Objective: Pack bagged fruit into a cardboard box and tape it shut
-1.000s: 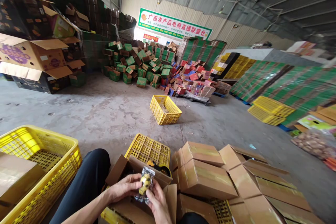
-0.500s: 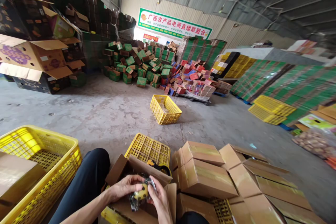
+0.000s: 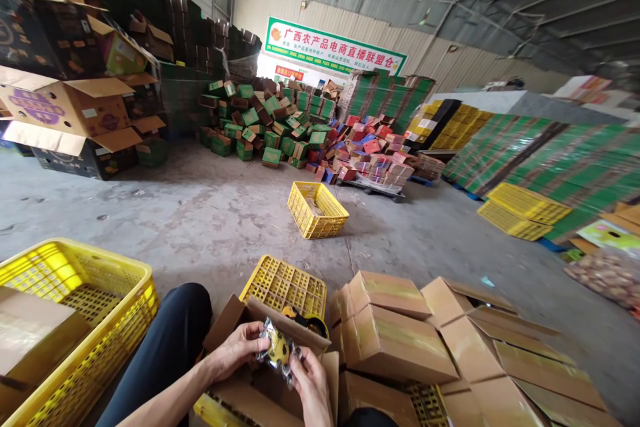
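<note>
My left hand (image 3: 235, 350) and my right hand (image 3: 311, 383) both pinch a small yellow fruit in a clear plastic wrapper (image 3: 279, 349). They hold it just above an open brown cardboard box (image 3: 260, 393) at the bottom middle. Behind the box lies a yellow tape dispenser (image 3: 305, 320) on an upturned yellow crate (image 3: 283, 283). My dark trouser leg (image 3: 165, 347) is to the left of the box.
A large yellow crate (image 3: 100, 327) with cardboard inside stands at the left. Taped brown boxes (image 3: 395, 340) pile up at the right. A small yellow crate (image 3: 316, 210) sits on the concrete floor ahead. Heaps of green and red cartons (image 3: 310, 130) line the back.
The wrapped fruit dipped toward the box half a second ago and is now raised again, turned flatter between both hands. The view shifted slightly.
</note>
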`<state>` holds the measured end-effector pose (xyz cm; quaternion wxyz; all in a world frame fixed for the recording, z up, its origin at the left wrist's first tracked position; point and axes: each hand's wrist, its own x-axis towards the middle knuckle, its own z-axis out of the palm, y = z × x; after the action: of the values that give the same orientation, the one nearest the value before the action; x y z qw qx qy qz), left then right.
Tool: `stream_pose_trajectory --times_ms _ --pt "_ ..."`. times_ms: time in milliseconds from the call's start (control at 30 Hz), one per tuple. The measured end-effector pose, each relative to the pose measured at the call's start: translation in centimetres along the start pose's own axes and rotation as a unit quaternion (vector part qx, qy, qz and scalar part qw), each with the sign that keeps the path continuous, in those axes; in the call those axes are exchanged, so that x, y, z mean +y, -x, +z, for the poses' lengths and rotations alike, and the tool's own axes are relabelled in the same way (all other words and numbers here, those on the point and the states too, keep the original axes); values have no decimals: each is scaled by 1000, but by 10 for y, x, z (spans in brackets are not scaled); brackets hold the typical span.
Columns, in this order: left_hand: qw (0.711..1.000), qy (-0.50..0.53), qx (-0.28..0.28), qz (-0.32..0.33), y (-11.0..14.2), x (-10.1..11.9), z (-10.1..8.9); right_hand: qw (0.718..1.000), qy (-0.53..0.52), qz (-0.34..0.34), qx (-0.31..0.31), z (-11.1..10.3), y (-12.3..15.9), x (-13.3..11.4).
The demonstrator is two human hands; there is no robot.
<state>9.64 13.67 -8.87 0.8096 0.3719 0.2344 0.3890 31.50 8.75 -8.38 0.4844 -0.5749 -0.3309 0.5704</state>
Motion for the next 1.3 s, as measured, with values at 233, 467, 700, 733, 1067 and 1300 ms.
stream_pose_trajectory --times_ms 233,467,700,733,1067,1300 --pt "999 -28 38 -19 4 4 1 999 -24 2 -36 2 4 1" --pt "998 -28 31 -44 2 -1 1 990 89 -57 -88 6 8 -7" --pt "995 28 74 -62 -6 -11 -12 994 37 -56 -90 10 16 -23" --pt "995 19 68 -67 -6 -13 -12 994 20 -54 -89 10 16 -23" --pt "992 3 -26 -121 1 -8 -1 997 -81 -8 3 11 18 -20" --pt "997 -30 -51 -47 2 -7 1 996 -77 -7 39 13 18 -25"
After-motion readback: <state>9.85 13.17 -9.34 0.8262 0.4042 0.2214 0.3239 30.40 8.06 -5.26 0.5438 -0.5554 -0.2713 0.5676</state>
